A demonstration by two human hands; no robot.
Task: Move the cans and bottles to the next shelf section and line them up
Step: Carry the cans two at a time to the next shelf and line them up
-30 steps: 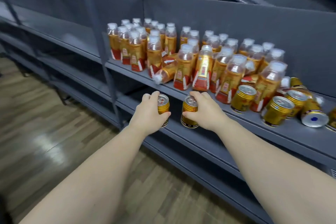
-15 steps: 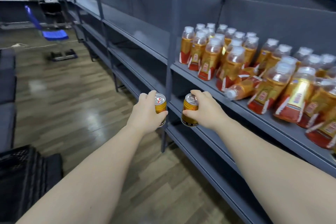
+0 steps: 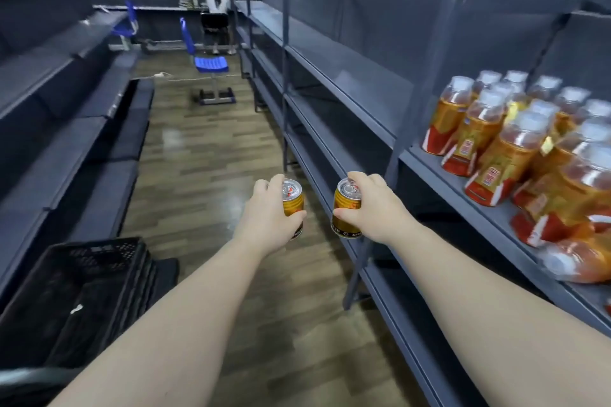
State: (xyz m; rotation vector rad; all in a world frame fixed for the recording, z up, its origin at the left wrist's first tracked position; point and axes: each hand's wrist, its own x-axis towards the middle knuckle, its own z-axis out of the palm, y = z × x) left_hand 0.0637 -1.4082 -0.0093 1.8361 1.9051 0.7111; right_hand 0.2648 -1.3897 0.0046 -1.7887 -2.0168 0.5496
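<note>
My left hand (image 3: pixel 267 215) grips a small gold can (image 3: pixel 292 200) from its left side. A second gold can (image 3: pixel 345 208) is held upright in my right hand (image 3: pixel 373 208). Both cans hang in the air in front of the grey shelving, level with a lower shelf. Several amber bottles with clear caps (image 3: pixel 496 142) stand crowded on the shelf at the right, and one bottle (image 3: pixel 575 261) lies on its side near the shelf's front edge. Left of the upright post (image 3: pixel 426 82), the neighbouring shelf section (image 3: pixel 337 69) holds nothing.
A black plastic crate (image 3: pixel 76 291) sits on the floor at lower left. Dark shelving lines the aisle's left side. Down the aisle stand a blue chair (image 3: pixel 208 63) and a person (image 3: pixel 216 23) by the far shelves. The wood floor runs between.
The view has swung left, so the bottles slid to the right edge and the bare shelf section came into view. Both hands kept hold of their cans and moved left along the shelving.
</note>
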